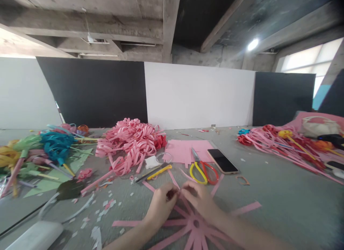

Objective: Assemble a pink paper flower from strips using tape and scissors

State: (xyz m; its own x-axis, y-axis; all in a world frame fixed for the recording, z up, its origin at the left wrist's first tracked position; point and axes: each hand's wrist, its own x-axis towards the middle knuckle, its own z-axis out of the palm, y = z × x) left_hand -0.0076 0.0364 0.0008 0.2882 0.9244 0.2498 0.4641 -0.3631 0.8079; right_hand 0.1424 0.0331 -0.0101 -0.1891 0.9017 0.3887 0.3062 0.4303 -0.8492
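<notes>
A pink paper piece cut into long strips (188, 221) lies fanned out like a star on the table, with a small round hole at its middle. Over its far side, my left hand (162, 201) is closed in a pinch at one of these strips. Pinched at the same spot, my right hand (200, 200) almost touches the left fingertips. My fingers partly cover what they hold. Just beyond the hands lie scissors (199, 169) with yellow and red handles and a yellow utility knife (159, 171). Pink paper sheets (177, 151) lie under the scissors' blades.
A phone (222, 161) and a tape roll (163, 157) lie beyond my hands. Curled pink paper flowers (131, 146) are heaped behind. Coloured paper flowers (56, 144) lie left, more strips (271, 144) right. A white device (37, 237) and paper scraps are near left.
</notes>
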